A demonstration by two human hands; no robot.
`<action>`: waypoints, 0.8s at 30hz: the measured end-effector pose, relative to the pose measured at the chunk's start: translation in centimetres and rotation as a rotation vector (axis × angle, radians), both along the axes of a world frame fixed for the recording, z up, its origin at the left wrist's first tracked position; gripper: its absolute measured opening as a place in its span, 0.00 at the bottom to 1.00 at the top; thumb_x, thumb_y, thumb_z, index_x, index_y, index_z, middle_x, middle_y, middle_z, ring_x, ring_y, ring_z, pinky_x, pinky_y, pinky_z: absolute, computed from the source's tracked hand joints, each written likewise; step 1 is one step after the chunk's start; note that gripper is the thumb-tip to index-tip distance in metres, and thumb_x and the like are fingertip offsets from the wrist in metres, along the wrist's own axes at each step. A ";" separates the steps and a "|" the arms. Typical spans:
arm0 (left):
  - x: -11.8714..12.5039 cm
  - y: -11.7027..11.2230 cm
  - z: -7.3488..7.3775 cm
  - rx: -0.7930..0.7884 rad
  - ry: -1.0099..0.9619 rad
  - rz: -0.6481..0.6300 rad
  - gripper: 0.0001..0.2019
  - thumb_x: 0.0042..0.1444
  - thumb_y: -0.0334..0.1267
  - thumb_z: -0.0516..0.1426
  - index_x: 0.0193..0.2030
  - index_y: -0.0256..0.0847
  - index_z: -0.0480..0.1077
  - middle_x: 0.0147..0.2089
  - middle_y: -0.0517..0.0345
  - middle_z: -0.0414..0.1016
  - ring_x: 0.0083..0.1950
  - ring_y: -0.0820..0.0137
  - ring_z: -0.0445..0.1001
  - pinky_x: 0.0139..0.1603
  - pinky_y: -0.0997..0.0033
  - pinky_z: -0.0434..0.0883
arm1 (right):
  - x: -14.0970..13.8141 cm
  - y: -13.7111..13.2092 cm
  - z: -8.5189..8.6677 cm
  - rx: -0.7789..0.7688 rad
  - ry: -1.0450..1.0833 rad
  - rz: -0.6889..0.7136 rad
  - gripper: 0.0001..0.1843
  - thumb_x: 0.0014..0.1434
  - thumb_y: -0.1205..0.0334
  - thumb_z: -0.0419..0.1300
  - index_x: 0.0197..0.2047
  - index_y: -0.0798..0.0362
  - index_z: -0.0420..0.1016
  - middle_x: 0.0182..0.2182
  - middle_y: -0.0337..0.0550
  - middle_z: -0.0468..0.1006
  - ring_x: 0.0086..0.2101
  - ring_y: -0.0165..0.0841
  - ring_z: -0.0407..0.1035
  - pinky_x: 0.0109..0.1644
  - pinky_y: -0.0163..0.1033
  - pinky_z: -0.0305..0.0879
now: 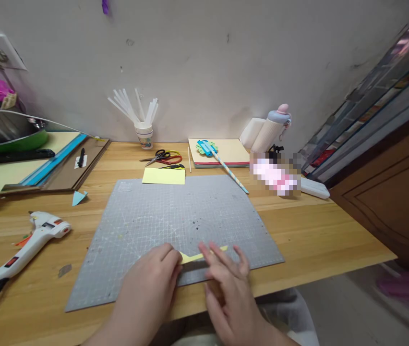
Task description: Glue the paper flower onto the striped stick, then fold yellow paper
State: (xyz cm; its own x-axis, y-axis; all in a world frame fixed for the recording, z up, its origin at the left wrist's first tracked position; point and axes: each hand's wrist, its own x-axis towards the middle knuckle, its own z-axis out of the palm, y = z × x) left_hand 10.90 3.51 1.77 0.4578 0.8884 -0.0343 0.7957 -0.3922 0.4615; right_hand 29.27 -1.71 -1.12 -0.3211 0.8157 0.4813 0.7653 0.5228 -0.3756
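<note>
Near the front edge of the grey cutting mat (175, 216), my left hand (154, 274) is closed on one end of a narrow yellow paper strip (193, 258). My right hand (228, 283) has its fingers spread over the strip's other end, slightly blurred; the fingertips seem to touch it, though I cannot tell how firmly. A yellow sheet of paper (163, 176) lies across the mat's far edge. Behind it are a utility knife (175, 166) and scissors (159, 157).
A white glue gun (42, 235) with its cord lies at the left. A paper cup (144, 135) of white sticks stands by the wall. At the back, a striped stick (229, 172) with a blue-green paper flower (206, 148) rests on a pad. A bottle (271, 129) stands right.
</note>
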 end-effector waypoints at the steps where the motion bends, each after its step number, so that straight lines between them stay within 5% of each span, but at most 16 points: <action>1: -0.2 0.1 0.4 -0.055 -0.115 0.026 0.10 0.61 0.37 0.47 0.34 0.42 0.67 0.34 0.59 0.69 0.35 0.68 0.66 0.35 0.67 0.62 | 0.2 -0.2 0.0 0.065 0.060 -0.040 0.16 0.53 0.77 0.50 0.44 0.52 0.58 0.60 0.54 0.64 0.61 0.41 0.54 0.62 0.58 0.35; 4: -0.5 0.2 1.2 -0.210 -0.550 0.225 0.09 0.58 0.45 0.52 0.36 0.43 0.67 0.33 0.61 0.67 0.32 0.72 0.65 0.33 0.72 0.63 | 0.1 -0.3 0.8 0.198 0.248 -0.171 0.14 0.54 0.75 0.51 0.43 0.52 0.57 0.62 0.57 0.58 0.60 0.45 0.53 0.60 0.62 0.41; 8: 0.5 0.2 1.0 -0.506 -1.063 0.523 0.15 0.51 0.48 0.59 0.40 0.41 0.66 0.34 0.60 0.70 0.33 0.73 0.68 0.30 0.75 0.65 | -1.1 0.8 2.8 0.105 0.239 -0.185 0.17 0.57 0.70 0.52 0.49 0.52 0.60 0.55 0.54 0.65 0.55 0.43 0.60 0.55 0.54 0.54; 14: 2.4 -0.3 -0.4 -0.772 -1.293 0.656 0.21 0.43 0.45 0.65 0.41 0.37 0.69 0.39 0.53 0.73 0.32 0.75 0.68 0.28 0.77 0.66 | -2.0 2.8 2.0 -0.180 0.203 -0.080 0.16 0.61 0.66 0.54 0.53 0.51 0.64 0.43 0.45 0.75 0.42 0.36 0.67 0.46 0.42 0.59; 17: 2.1 -1.0 -1.1 -0.773 -1.206 0.559 0.21 0.46 0.46 0.63 0.44 0.37 0.69 0.44 0.48 0.73 0.36 0.71 0.71 0.25 0.77 0.66 | -1.4 3.2 0.9 -0.227 0.212 -0.039 0.12 0.62 0.68 0.52 0.49 0.51 0.67 0.38 0.42 0.77 0.36 0.33 0.68 0.41 0.39 0.58; 20: 1.1 -2.1 -1.5 -0.755 -0.928 0.276 0.16 0.52 0.43 0.58 0.46 0.39 0.69 0.44 0.47 0.75 0.39 0.66 0.74 0.27 0.74 0.68 | -0.4 3.2 0.6 -0.304 0.153 -0.026 0.09 0.63 0.68 0.52 0.43 0.50 0.71 0.34 0.40 0.77 0.35 0.33 0.68 0.39 0.38 0.57; 24: -0.6 -2.8 -1.4 -0.089 -0.495 -0.036 0.07 0.58 0.34 0.53 0.40 0.45 0.71 0.35 0.56 0.75 0.37 0.69 0.72 0.39 0.68 0.70 | 0.9 3.2 0.9 -0.429 0.020 -0.049 0.09 0.61 0.64 0.56 0.45 0.48 0.73 0.33 0.40 0.74 0.36 0.35 0.67 0.39 0.39 0.58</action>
